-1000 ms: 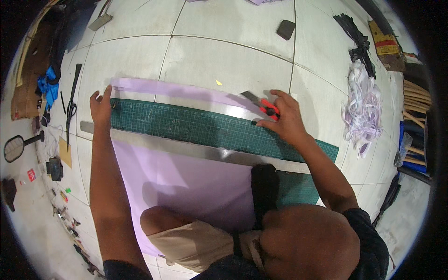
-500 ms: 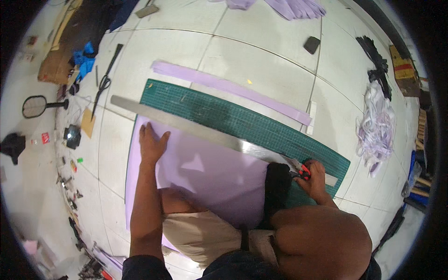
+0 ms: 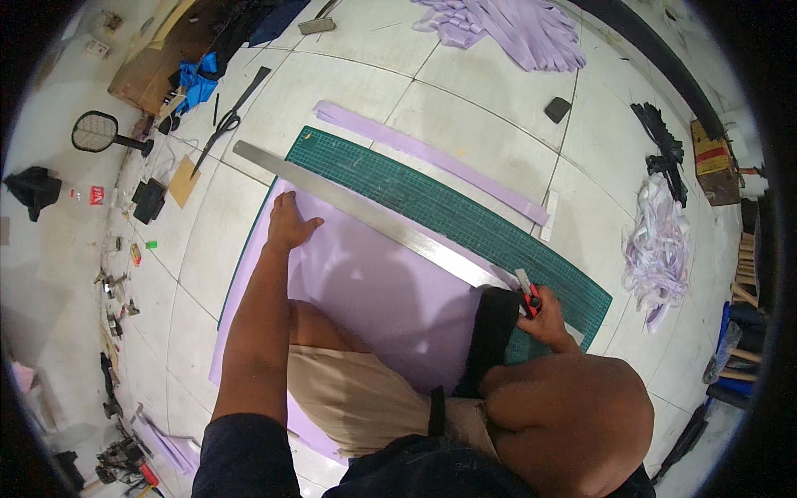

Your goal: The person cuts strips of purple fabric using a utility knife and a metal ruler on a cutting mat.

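Note:
My left hand rests with fingers spread on a lavender fabric sheet, just below a long metal ruler. The ruler lies slantwise over the fabric and a green cutting mat, with a narrow lavender edge showing beyond it. At the ruler's right end, my right hand is closed around a red and black utility knife, its pale tip pointing away from me. Beside that hand, my foot in a black sock stands at the fabric's right edge, against the ruler.
A cut lavender strip lies beyond the mat. Lavender strips are heaped at the far side, with a pale tangle at right. Scissors and a racket-shaped swatter are at left. A small dark block sits on the tiles.
The view has shifted. A lavender fabric edge now shows beyond the ruler where it was not visible before. The knife is more upright in my right hand; my left hand stays on the fabric.

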`<state>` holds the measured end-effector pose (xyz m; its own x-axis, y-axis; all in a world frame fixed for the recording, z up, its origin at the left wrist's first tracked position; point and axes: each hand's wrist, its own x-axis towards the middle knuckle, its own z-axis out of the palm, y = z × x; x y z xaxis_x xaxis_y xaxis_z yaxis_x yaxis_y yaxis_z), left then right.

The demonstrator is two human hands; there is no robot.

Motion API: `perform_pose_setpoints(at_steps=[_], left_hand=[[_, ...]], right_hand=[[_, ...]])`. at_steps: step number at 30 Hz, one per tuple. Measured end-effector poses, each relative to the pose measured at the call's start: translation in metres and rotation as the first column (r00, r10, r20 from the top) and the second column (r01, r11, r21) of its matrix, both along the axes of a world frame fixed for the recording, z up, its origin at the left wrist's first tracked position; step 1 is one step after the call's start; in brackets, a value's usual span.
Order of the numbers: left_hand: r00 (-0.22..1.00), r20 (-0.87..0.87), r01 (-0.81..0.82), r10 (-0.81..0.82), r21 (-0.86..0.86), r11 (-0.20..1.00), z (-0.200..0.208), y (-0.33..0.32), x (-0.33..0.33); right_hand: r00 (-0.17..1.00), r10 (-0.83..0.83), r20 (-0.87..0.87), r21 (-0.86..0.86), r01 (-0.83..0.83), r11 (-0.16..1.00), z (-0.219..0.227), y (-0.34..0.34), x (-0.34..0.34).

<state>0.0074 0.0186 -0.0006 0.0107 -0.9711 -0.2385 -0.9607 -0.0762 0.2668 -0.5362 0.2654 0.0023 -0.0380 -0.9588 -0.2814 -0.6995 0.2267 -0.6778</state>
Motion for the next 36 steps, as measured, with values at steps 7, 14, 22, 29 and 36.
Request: perform_pose_setpoints(at_steps=[7,14,22,29,36], left_hand=[[0.997,-0.062,-0.059,0.052,-0.116,0.992,-0.003,0.010,0.001],[0.995,-0.041,-0.098,0.096,-0.055,0.994,0.000,0.000,-0.005],[0.991,0.123,-0.062,0.049,0.105,0.992,-0.006,-0.020,-0.002],[0.993,0.081,-0.099,0.089,0.138,0.985,0.005,-0.018,-0.002],[0.992,0.102,-0.081,0.076,0.048,0.996,0.005,-0.014,-0.006]], right_hand=[[0.999,0.030,-0.031,0.034,-0.029,0.999,0.022,0.011,-0.004],[0.986,0.095,-0.135,-0.078,-0.106,0.991,0.007,0.015,-0.010],[0.945,0.026,-0.326,-0.156,-0.081,0.984,0.005,0.024,0.007],[0.958,-0.067,-0.277,0.010,0.073,0.997,0.012,0.024,0.014],[0.941,-0.148,-0.304,0.103,0.187,0.977,0.015,0.018,0.014]])
